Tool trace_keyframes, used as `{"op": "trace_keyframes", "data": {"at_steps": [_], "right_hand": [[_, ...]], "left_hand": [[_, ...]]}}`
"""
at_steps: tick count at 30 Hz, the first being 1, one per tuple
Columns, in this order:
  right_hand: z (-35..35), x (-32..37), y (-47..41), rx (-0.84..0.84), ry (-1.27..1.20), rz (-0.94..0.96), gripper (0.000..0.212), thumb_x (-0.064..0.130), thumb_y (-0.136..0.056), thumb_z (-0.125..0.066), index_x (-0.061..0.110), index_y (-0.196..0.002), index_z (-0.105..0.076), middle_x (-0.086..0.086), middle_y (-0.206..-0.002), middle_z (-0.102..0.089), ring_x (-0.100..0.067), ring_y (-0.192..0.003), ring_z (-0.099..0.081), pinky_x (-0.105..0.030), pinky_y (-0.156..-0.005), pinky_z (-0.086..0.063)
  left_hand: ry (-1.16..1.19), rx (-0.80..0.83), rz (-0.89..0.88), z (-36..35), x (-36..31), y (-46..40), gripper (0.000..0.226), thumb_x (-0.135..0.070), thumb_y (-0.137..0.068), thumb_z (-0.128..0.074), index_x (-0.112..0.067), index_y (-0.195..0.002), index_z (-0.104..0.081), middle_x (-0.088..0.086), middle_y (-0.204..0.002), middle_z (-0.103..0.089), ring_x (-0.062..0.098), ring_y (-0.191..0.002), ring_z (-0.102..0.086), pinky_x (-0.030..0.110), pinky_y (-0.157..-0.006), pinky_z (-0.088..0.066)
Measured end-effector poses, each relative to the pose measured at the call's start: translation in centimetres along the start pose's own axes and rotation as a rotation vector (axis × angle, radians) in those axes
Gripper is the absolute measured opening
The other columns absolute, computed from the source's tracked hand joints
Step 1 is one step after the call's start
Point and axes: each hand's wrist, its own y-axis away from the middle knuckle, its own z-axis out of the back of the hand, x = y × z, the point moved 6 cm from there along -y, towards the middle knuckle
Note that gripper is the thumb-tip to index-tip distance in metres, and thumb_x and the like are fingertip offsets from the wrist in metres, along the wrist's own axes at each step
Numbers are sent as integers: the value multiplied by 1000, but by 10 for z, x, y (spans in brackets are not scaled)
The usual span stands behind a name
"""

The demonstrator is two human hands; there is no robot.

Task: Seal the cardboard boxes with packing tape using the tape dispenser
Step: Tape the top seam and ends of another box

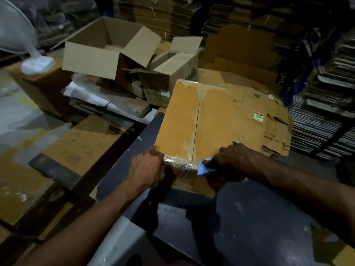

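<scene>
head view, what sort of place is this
Probably a packing area in a cardboard or carton warehouse. Tall stacks of flattened cartons fill the right side and back, open empty boxes sit behind, and the hands work at a closed box with tape across its near edge.

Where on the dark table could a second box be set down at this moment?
The bare stretch of the dark table nearest the camera, between the two forearms and right of them, is free. A narrow strip left of the closed box is too slim. Behind it, open boxes and flattened cardboard crowd everything.
</scene>
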Motion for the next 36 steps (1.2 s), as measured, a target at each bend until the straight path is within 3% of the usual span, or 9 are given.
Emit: {"op": "trace_keyframes", "data": {"at_steps": [2, 5, 8, 11, 15, 18, 25, 32, 36], "right_hand": [[-1, 1, -5, -37, 13, -18, 59, 51, -100, -55, 48, -154, -32, -4, -133, -56, -33, -122, -53, -49, -97, -46], [-9, 4, -11, -47, -33, -12, 45, 48, -97, -60, 38, -140, -50, -5, -119, -57, -31, -107, -60, -44, -84, -49], [-7, 0, -4, -65, -9, -7, 51, 36, -94, -65, 35, -142, -49, -5, -109, -64, -30, -95, -68, -36, -62, -46], [-6, -4, 2, -67, -3, -35, 51, 30, -92, -69, 31, -140, -53, -4, -110, -66, -29, -98, -69, -35, -62, -43], [-20, -28, 14, 14, -122, -114, 28, 43, -102, -58, 25, -123, -67, 4, -98, -69, -17, -85, -69, -30, -68, -53], [-46, -57, 35, 115, -321, -212, 32, 47, -107, -49, 24, -111, -71, 13, -75, -56, 1, -57, -48, -17, -57, -40], [-52, -54, 39, 125, -205, -165, 35, 46, -106, -51, 22, -128, -66, 0, -112, -71, -22, -103, -69, -39, -91, -58], [-55, -52, 34, 15, -154, -78, 17, 28, -95, -67, 28, -111, -71, 2, -96, -72, -23, -87, -73, -40, -72, -61], [-65, -62, 42, -22, -184, -56, 44, 20, -88, -73, 31, -130, -65, 7, -85, -68, -17, -77, -70, -32, -59, -55]], "left_hand": [[122, -41, -139, -3, -35, -7, 64, -42, -74, -44, -21, -130, -68, 6, -138, -67, 28, -123, -67, 41, -91, -61], [153, 55, -310, -20, -92, -7, 83, -38, -80, -56, -15, -158, -42, 7, -164, -41, 24, -149, -42, 37, -117, -41], [140, 28, -277, -38, -99, -6, 85, -41, -76, -63, -12, -154, -47, 9, -159, -48, 25, -144, -49, 33, -110, -46], [113, -12, -275, -44, -94, -8, 81, -51, -66, -61, -17, -139, -65, 3, -143, -65, 18, -128, -64, 28, -93, -57], [139, -7, -259, -40, -95, -11, 81, -53, -76, -53, -20, -150, -54, -1, -157, -51, 14, -143, -50, 34, -105, -51], [119, 17, -232, -35, -96, -13, 80, -55, -81, -52, -24, -155, -47, -4, -164, -42, 14, -147, -45, 37, -106, -50], [57, 11, -262, -28, -121, -16, 65, -58, -83, -41, -22, -136, -55, 2, -149, -55, 26, -126, -60, 43, -97, -55], [154, 47, -315, -48, -193, -14, 82, -52, -85, -46, -17, -159, -37, 6, -164, -41, 26, -145, -46, 43, -108, -50], [235, -22, -282, -49, -185, -15, 77, -48, -79, -58, -22, -152, -49, 3, -155, -54, 26, -131, -62, 42, -96, -60]]}}
